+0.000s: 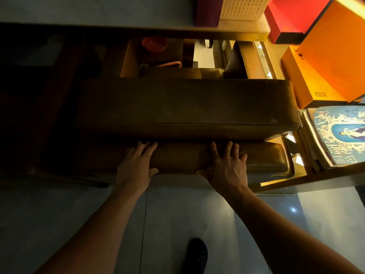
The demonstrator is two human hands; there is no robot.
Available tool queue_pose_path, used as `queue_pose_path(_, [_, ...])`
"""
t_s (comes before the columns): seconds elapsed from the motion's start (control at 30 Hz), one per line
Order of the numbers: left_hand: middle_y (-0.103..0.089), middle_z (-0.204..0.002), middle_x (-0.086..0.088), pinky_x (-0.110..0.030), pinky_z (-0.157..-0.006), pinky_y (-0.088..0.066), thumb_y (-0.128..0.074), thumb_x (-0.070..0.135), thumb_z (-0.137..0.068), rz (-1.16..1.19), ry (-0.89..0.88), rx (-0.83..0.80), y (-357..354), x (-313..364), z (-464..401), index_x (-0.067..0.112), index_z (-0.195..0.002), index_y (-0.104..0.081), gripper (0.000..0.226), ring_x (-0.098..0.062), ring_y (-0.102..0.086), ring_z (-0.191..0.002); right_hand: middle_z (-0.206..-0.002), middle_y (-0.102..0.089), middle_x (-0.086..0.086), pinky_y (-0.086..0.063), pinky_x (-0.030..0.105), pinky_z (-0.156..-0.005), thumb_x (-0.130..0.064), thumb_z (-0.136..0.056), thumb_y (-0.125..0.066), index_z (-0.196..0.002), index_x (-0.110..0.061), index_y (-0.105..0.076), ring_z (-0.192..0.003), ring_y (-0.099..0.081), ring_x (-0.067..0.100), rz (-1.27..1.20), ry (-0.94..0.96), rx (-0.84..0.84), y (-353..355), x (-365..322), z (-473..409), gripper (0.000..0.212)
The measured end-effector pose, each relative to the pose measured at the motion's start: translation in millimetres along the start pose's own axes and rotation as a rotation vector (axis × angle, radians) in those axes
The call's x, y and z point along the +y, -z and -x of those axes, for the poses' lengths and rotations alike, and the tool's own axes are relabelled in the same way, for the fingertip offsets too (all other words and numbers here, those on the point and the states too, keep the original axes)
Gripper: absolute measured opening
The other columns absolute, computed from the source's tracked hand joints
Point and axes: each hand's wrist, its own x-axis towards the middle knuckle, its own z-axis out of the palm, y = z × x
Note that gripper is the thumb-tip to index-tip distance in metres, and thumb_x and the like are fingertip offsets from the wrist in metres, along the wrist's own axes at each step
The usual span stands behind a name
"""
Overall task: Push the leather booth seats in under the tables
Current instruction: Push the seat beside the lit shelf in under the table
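Observation:
A brown leather booth seat stands in front of me, seen from above. Its padded backrest top (177, 157) runs left to right nearest me, and its wide seat cushion (183, 103) lies beyond. My left hand (136, 163) grips the backrest top left of centre, fingers over it and thumb on the near face. A little right of centre my right hand (227, 167) holds the same backrest the same way. Past the cushion, a second leather seat edge (183, 73) shows under a table edge (118, 29).
Orange boxes (325, 62), a red box (292, 14) and a blue printed box (339, 133) are stacked on shelving at the right. The left side is dark. Grey tiled floor (59, 224) lies beneath me, with my dark shoe (197, 254) on it.

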Motion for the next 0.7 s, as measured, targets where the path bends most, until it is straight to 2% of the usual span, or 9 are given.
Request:
queue_pose_path(0.17, [-0.019,-0.158,0.004,-0.044,-0.113,-0.031,-0.064,0.045,-0.089,-0.034,0.016,-0.059,8,5,5,0.035,-0.154,-0.013,0.083,-0.025,-0.017,-0.143,-0.159,-0.011,0.029,-0.027,0.064,-0.11,-0.084,-0.077,-0.046,-0.156,-0.026,-0.005,-0.145,-0.011,0.049,0.01,0.014,-0.049,6,2,0,0.106])
queue_pose_path(0.27, [-0.005,-0.162,0.004,-0.048,-0.113,-0.029,-0.061,0.049,-0.09,-0.018,0.032,-0.168,19,7,4,0.035,-0.154,-0.004,0.087,-0.025,-0.008,-0.148,-0.16,-0.005,0.027,-0.024,0.064,-0.112,-0.082,-0.078,-0.048,-0.157,-0.025,0.0,-0.146,-0.004,0.049,-0.005,0.035,-0.092,9,5,0,0.108])
queue_pose_path(0.33, [-0.001,-0.163,0.006,-0.051,-0.112,-0.028,-0.059,0.055,-0.089,0.018,0.045,-0.232,27,11,7,0.035,-0.154,-0.005,0.087,-0.024,-0.004,-0.148,-0.162,0.002,0.026,-0.019,0.064,-0.115,-0.08,-0.079,-0.049,-0.157,-0.027,0.002,-0.148,0.003,0.048,-0.049,0.042,-0.128,11,11,0,0.107])
queue_pose_path(0.43, [-0.004,-0.163,0.008,-0.05,-0.113,-0.029,-0.057,0.061,-0.087,0.068,0.059,-0.283,41,15,20,0.039,-0.153,-0.011,0.084,-0.024,-0.01,-0.148,-0.164,0.006,0.02,-0.017,0.061,-0.118,-0.078,-0.081,-0.049,-0.157,-0.032,0.0,-0.149,0.007,0.043,-0.113,0.044,-0.191,20,18,1,0.101])
queue_pose_path(0.57, [-0.008,-0.162,0.01,-0.05,-0.109,-0.031,-0.056,0.068,-0.083,0.071,0.081,-0.281,60,13,39,0.04,-0.153,-0.012,0.086,-0.025,-0.016,-0.146,-0.16,-0.017,0.016,-0.035,0.059,-0.111,-0.076,-0.078,-0.056,-0.153,-0.035,-0.015,-0.146,-0.016,0.04,-0.153,0.051,-0.184,39,14,6,0.094])
queue_pose_path(0.7, [-0.01,-0.162,0.008,-0.048,-0.113,-0.026,-0.057,0.071,-0.081,0.082,0.054,-0.246,91,3,57,0.038,-0.153,-0.014,0.09,-0.024,-0.016,-0.146,-0.156,-0.025,0.014,-0.039,0.055,-0.109,-0.071,-0.079,-0.061,-0.153,-0.035,-0.017,-0.142,-0.027,0.038,-0.206,0.093,-0.218,69,-4,23,0.093])
